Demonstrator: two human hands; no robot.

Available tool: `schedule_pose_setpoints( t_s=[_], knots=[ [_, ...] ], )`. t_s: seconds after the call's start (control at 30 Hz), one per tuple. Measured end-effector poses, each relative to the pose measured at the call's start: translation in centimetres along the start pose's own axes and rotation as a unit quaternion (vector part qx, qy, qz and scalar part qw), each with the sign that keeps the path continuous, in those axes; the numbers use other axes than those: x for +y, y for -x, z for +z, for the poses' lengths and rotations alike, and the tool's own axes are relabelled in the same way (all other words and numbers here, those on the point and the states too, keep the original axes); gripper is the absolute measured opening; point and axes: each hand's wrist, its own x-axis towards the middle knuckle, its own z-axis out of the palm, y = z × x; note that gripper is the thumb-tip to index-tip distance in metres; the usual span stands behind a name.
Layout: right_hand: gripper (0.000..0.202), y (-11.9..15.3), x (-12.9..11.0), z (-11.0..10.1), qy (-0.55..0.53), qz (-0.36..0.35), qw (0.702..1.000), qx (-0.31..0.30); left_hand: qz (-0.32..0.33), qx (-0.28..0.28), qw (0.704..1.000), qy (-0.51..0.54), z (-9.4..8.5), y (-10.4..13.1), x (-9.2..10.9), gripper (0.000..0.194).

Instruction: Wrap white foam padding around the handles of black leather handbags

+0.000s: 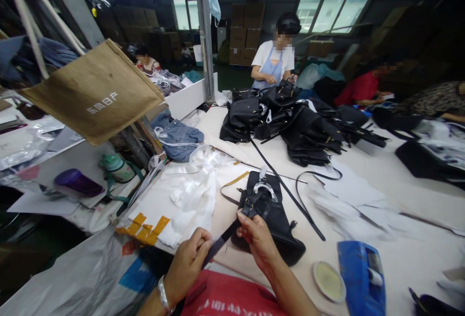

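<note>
A black backpack [267, 219] lies on the table in front of me, with a silvery-white wrapped handle at its top. One black strap [225, 238] runs taut from it down toward my body, and both my hands are on it. My left hand [194, 253], with a silver bracelet at the wrist, is closed around the lower part of the strap. Closer to the bag, my right hand [256, 236] pinches the strap's upper end between thumb and fingers. Behind the bag, a long loose black strap [290, 192] lies slantwise.
A pile of black bags [276, 117] covers the far table, with a person in an apron [274, 61] behind it. White wrapping sheets [198, 185] lie left. A blue container [361, 277] and round lid [329, 281] sit right. A brown bag [96, 90] hangs upper left.
</note>
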Motion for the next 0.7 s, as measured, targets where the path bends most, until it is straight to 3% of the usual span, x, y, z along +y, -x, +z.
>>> schedule_pose_setpoints(
  t_s=[0.07, 0.23, 0.37, 0.47, 0.57, 0.7],
  knots=[
    [0.026, 0.0, 1.3, 0.5, 0.028, 0.001, 1.000, -0.012, -0.011, -0.003, 1.000, 0.004, 0.1, 0.2, -0.2, 0.020],
    [0.028, 0.8, 3.8, 1.5, 0.052, 0.041, 0.991, -0.113, -0.028, -0.018, 0.999, 0.031, 0.8, 0.3, -0.4, 0.023],
    [0.031, 0.8, 2.6, 0.5, -0.059, 0.088, 0.990, -0.095, -0.037, -0.014, 0.999, 0.009, 0.9, 0.6, -0.5, 0.023],
    [0.032, 0.4, 1.4, -0.2, -0.143, 0.087, 0.984, -0.065, -0.040, 0.004, 0.999, -0.001, 0.9, 0.7, -0.5, 0.022],
    [0.029, 0.4, 1.7, 0.4, -0.133, 0.054, 0.988, -0.063, -0.060, 0.012, 0.996, 0.057, 1.0, 0.6, -0.4, 0.022],
    [0.025, 1.2, 2.8, 1.5, -0.075, 0.062, 0.989, -0.111, -0.072, 0.006, 0.992, 0.108, 1.5, 0.0, -0.2, 0.020]
  ],
)
